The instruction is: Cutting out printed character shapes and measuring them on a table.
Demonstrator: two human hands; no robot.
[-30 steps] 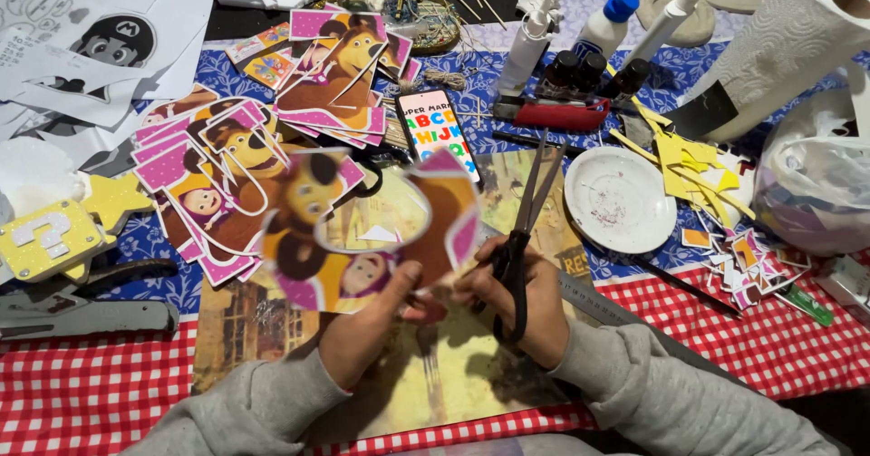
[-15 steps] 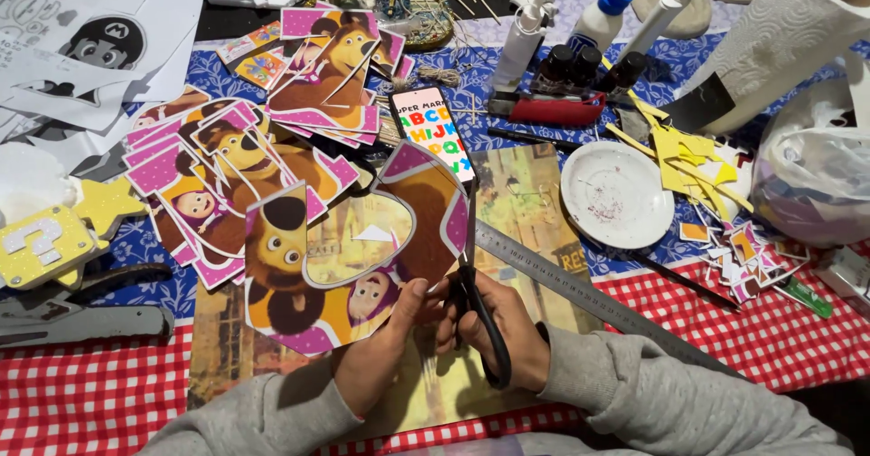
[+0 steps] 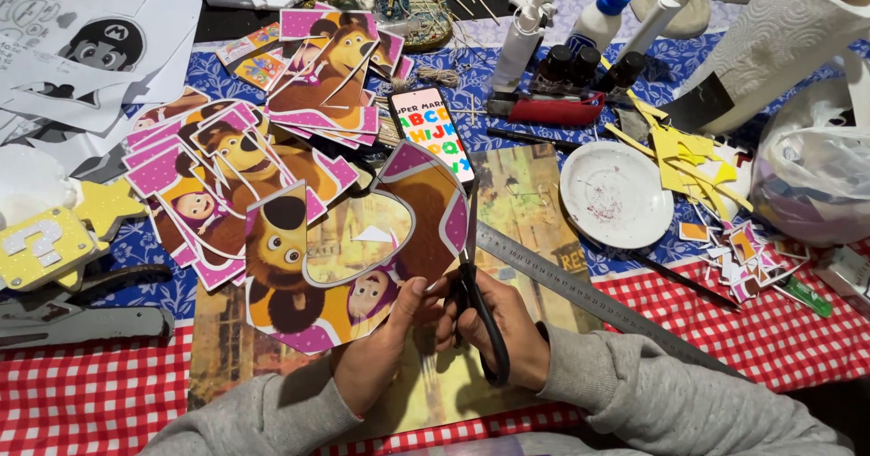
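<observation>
L hand (image 3: 381, 352) pinches the near-right edge of the printed sheet (image 3: 349, 257), thumb on top, fingers (image 3: 419, 286) curled under, closed on the paper. It's held up off the surface and tilted, prob. so the blades can get under and around the outline w/o dragging on the clutter below. The sheet shows a bear and a girl w/ a pink border, already part cut along a curve.

R hand (image 3: 498, 329) grips black scissors (image 3: 476, 302), fingers through the loops and closed round them; blades point far, meeting the sheet's right edge. Blades look nearly closed, but can't tell exactly, the paper hides part of them.

Both hands sit close together, near-centre, so the paper stays taut right at the cut.

Under them lies a yellowish backing print (image 3: 517, 193), w/ a steel ruler (image 3: 589, 297) running diagonally across it to the right, just beside the R wrist. Far-left: a pile of finished cut-outs (image 3: 227, 161) of the same kind, stacked out of the cutting zone. A phone (image 3: 430, 134) lies just far of the sheet. White plate (image 3: 616, 193) and yellow scraps (image 3: 680, 152) sit right; glue bottles (image 3: 598, 16) and paper towel roll (image 3: 779, 39) far right. Red check cloth (image 3: 82, 392) covers the near surface.
</observation>
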